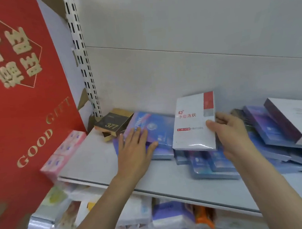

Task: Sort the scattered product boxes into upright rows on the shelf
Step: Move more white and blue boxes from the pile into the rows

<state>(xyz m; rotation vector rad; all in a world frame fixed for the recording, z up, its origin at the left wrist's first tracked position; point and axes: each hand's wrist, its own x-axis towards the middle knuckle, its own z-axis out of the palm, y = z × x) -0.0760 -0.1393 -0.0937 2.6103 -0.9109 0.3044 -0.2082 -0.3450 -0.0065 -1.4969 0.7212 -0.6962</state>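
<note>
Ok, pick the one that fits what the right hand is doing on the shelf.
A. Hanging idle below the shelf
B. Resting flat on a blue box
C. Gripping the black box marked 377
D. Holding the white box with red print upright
D: the right hand pinches the edge of the white box, standing it upright above the blue boxes.

The red gift bag (21, 105), well left of the left hand (133, 151), reads "GOOD GIFT" in gold beneath large gold Chinese characters. The black and gold box (111, 124) just beyond that hand bears "377". The white box (193, 124) pinched in the right hand (232, 132) carries red Chinese lettering, "清肤" legible; its smaller print is blurred.
</note>
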